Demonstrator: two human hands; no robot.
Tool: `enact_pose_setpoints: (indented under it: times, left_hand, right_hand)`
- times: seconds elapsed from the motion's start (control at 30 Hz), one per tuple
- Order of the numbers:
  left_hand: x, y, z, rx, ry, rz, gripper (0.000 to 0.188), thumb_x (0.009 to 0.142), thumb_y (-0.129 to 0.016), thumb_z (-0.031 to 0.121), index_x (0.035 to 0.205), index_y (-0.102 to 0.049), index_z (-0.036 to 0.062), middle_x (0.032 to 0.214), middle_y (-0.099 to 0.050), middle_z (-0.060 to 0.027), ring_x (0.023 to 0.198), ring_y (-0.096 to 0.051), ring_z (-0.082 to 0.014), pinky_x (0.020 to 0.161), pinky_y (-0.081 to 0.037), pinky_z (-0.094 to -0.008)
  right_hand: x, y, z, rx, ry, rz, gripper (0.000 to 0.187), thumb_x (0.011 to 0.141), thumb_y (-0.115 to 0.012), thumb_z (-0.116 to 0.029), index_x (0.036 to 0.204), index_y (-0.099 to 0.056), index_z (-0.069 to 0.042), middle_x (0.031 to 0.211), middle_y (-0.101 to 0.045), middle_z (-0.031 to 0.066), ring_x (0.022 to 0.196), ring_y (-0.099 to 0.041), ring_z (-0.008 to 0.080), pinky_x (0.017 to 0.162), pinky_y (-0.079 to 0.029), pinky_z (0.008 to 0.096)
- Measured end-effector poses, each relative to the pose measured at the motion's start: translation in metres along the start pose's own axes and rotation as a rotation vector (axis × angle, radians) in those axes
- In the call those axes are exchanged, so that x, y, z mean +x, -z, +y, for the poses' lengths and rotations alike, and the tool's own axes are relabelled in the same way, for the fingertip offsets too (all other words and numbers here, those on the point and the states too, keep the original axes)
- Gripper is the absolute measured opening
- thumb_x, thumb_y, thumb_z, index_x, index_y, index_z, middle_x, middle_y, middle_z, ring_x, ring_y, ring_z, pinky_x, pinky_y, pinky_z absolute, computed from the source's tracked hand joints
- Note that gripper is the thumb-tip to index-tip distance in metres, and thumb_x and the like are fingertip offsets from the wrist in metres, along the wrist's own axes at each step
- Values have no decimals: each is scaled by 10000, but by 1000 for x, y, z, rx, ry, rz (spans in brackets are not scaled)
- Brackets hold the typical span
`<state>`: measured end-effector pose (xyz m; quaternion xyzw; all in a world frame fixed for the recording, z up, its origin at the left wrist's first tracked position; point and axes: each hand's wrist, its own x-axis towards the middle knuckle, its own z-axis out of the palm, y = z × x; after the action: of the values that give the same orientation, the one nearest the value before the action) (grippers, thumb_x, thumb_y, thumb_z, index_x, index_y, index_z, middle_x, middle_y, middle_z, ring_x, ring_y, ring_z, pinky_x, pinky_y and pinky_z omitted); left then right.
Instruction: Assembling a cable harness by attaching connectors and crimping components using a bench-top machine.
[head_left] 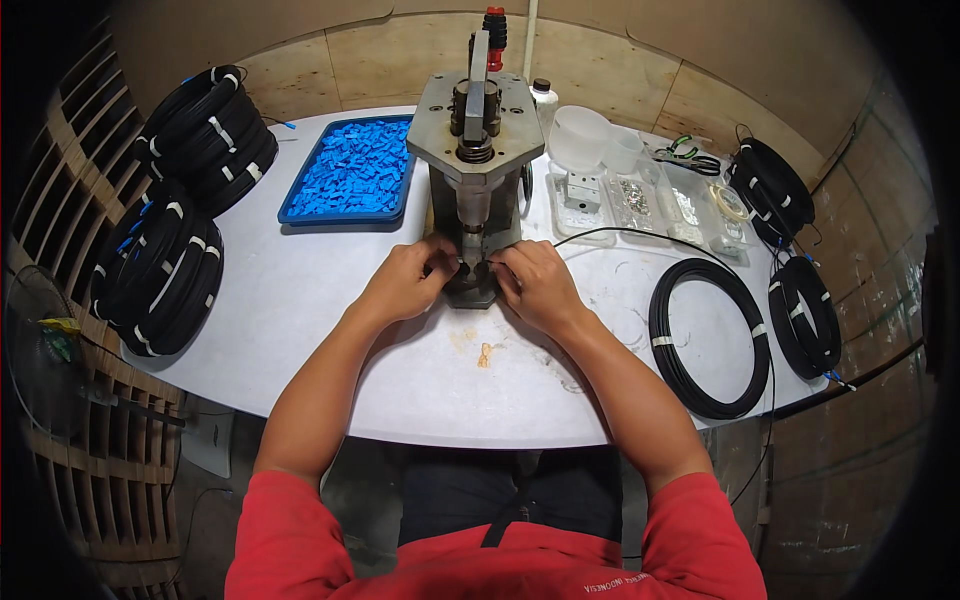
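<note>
A metal bench press point(475, 140) stands upright in front of me, its ram coming down over a small base. At the left of the ram's lower end, my left hand point(408, 280) is closed with thumb and fingers pinched; whatever it holds is too small and dark to make out. My right hand point(540, 285) is closed in a pinch on the opposite side. From behind its knuckles a thin black cable point(640, 230) runs off to the right, its end hidden at the fingers. The fingertips of both hands are close to the ram's tip.
Left of the press lies a blue tray point(290, 222) of small blue pieces. Black cable coils point(165, 270) are stacked at the left edge. A flat cable coil point(660, 345) and more coils point(805, 315) lie right, below clear plastic boxes point(635, 205) of small parts.
</note>
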<state>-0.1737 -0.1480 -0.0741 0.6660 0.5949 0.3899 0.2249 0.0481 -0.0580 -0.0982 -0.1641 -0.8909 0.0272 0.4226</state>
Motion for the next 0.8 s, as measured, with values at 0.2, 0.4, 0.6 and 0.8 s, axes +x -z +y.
enact_pose_setpoints:
  times: [0.2, 0.4, 0.6, 0.8]
  left_hand:
    - [0, 0, 0, 28, 28, -13, 232, 936, -586, 126, 1064, -709, -22, 976, -758, -215, 910, -743, -352, 851, -568, -408]
    - [0, -1, -2, 28, -2, -6, 233, 944, -595, 138, 1067, -709, -24, 963, -750, -228, 902, -739, -362, 839, -564, -413]
    - [0, 0, -1, 41, 16, -11, 235, 943, -595, 138, 1071, -711, -22, 957, -751, -226, 899, -741, -360, 837, -565, -408]
    - [0, 1, 2, 39, 15, -16, 239, 931, -589, 113, 1081, -710, -28, 969, -760, -217, 910, -748, -351, 855, -570, -403]
  right_hand:
    - [0, 0, 0, 1, -6, -11, 81, 842, -731, -54, 902, -677, -61, 848, -654, 82, 815, -644, 287, 773, -475, 395]
    - [1, 0, -1, 1, -10, -7, 79, 840, -730, -56, 899, -678, -58, 847, -653, 87, 816, -645, 291, 778, -477, 398]
    - [1, 1, -1, 3, -14, -13, 79, 842, -731, -61, 903, -680, -58, 849, -655, 87, 823, -646, 291, 787, -478, 400]
    - [1, 2, -1, 10, -13, -14, 79, 849, -730, -68, 913, -684, -60, 854, -657, 84, 825, -646, 290, 781, -476, 401]
